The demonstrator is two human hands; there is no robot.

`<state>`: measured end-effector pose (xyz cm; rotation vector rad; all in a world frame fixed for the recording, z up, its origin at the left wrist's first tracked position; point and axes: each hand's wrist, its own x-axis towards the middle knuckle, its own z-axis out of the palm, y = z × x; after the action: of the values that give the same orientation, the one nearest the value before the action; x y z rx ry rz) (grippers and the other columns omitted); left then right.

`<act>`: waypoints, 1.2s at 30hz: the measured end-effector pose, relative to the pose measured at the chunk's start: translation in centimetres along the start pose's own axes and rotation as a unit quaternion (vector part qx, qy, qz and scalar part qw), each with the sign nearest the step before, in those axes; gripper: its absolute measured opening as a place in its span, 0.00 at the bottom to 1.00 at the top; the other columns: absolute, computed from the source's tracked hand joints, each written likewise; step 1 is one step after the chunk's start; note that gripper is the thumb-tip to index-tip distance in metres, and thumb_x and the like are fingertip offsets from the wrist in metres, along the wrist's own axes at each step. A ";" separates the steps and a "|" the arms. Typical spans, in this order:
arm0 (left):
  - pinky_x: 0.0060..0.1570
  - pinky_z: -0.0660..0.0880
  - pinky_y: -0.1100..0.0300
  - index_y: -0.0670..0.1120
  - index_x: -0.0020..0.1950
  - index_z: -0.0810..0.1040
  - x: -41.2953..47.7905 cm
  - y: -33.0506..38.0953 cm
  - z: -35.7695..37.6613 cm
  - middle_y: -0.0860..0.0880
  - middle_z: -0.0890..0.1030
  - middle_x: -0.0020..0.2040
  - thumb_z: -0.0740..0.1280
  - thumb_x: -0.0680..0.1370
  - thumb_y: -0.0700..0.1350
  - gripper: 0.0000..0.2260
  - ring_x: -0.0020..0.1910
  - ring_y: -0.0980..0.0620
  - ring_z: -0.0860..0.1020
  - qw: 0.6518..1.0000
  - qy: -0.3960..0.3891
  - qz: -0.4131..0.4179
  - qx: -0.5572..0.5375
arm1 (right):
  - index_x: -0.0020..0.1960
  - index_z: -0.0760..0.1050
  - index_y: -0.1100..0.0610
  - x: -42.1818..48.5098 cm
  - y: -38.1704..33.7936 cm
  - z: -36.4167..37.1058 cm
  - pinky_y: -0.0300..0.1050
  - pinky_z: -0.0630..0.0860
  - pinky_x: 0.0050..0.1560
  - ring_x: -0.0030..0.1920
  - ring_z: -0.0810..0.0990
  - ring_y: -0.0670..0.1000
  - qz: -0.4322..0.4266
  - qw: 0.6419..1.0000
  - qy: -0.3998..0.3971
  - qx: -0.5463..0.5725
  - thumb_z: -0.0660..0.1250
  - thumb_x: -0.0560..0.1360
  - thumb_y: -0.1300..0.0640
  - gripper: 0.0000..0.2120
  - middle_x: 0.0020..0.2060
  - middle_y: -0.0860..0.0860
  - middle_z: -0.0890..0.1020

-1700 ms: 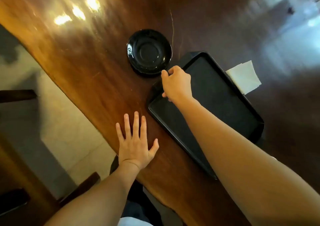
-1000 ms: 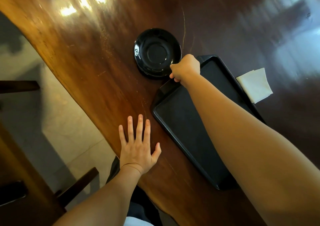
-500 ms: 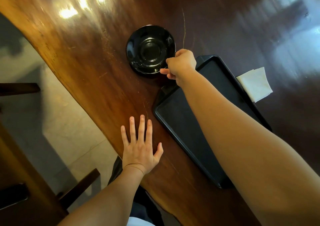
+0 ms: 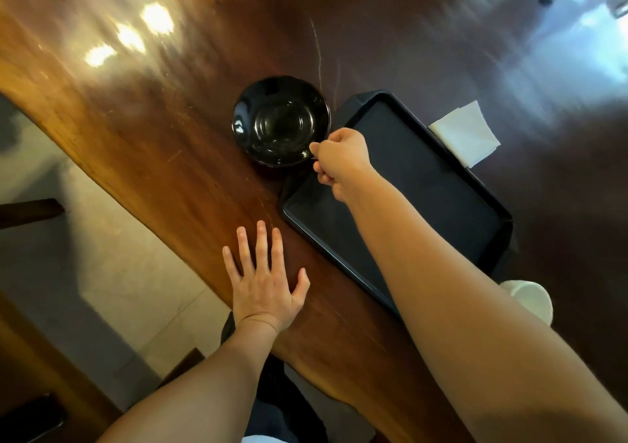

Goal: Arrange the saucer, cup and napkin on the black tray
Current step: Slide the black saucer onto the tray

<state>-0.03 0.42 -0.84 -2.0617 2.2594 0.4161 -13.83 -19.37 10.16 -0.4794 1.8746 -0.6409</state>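
A glossy black saucer (image 4: 280, 121) hangs tilted just left of the black tray (image 4: 421, 184), its right rim pinched by my right hand (image 4: 339, 158). The tray lies slantwise on the dark wooden table with nothing on it. A folded white napkin (image 4: 467, 133) rests on the table against the tray's far right edge. Part of a white cup (image 4: 530, 301) shows behind my right forearm, beside the tray's near right corner. My left hand (image 4: 263, 281) lies flat on the table with its fingers spread, near the table's front edge.
The wooden table's wavy front edge (image 4: 142, 191) runs diagonally from upper left to lower middle. Beyond it are pale floor tiles (image 4: 112, 272) and dark chair parts (image 4: 30, 209). Bright light reflections glare on the tabletop at upper left.
My right hand took hold of the saucer's rim and has lifted it, drawing it toward the tray's left corner. The left hand has stayed flat. The cup has come into view.
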 end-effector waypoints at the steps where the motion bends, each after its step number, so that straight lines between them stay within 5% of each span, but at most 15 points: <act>1: 0.79 0.41 0.35 0.47 0.82 0.58 0.0 0.0 0.0 0.41 0.56 0.84 0.56 0.75 0.67 0.40 0.83 0.35 0.51 1.000 0.001 0.001 -0.001 | 0.50 0.69 0.56 -0.3 0.4 -0.5 0.34 0.68 0.20 0.18 0.72 0.40 0.001 1.000 0.004 0.006 0.65 0.79 0.65 0.07 0.42 0.55 0.77; 22: 0.78 0.37 0.38 0.46 0.82 0.57 0.0 0.3 -0.5 0.40 0.58 0.83 0.56 0.75 0.66 0.40 0.83 0.34 0.52 1.000 -0.013 -0.011 0.022 | 0.46 0.69 0.57 -1.9 5.6 -9.7 0.35 0.64 0.18 0.20 0.68 0.44 0.055 0.979 0.092 0.173 0.66 0.79 0.66 0.08 0.38 0.56 0.76; 36: 0.78 0.45 0.32 0.44 0.82 0.56 -0.2 0.1 -0.1 0.38 0.58 0.83 0.53 0.76 0.66 0.40 0.83 0.33 0.51 0.999 -0.013 -0.001 0.030 | 0.39 0.64 0.56 0.7 6.8 -11.1 0.36 0.62 0.18 0.20 0.68 0.44 0.076 0.936 0.157 0.307 0.65 0.79 0.69 0.15 0.33 0.52 0.71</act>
<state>-0.05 0.58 -0.73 -2.0177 2.2266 0.3698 -24.57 -12.19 8.78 0.1853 1.8502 -1.1936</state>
